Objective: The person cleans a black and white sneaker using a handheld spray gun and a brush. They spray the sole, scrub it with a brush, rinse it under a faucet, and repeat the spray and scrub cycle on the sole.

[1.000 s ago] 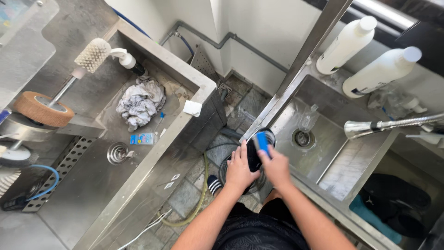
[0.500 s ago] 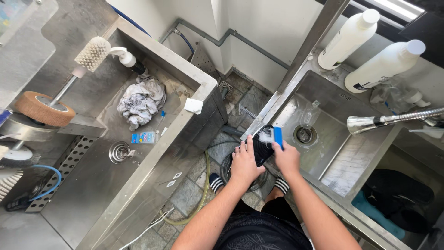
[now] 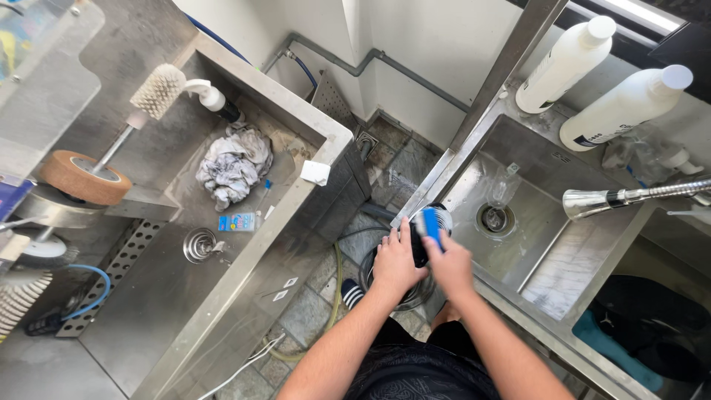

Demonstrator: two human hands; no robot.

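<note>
Left hand (image 3: 395, 261) on dark round part (image 3: 419, 244); right hand (image 3: 449, 264) gripping blue brush (image 3: 431, 226)

My left hand (image 3: 396, 261) and right hand (image 3: 450, 265) cover most of the dark round object (image 3: 437, 221); I cannot tell what it is. The blue scrubber (image 3: 431, 226) is motion-blurred, its lower end lost under my right fingers. The spray faucet (image 3: 629, 197) runs off the right edge. Print on the small blue packet (image 3: 237, 221) is too small to tell. The dark bag (image 3: 652, 315) is cut off at the frame corner.
</note>
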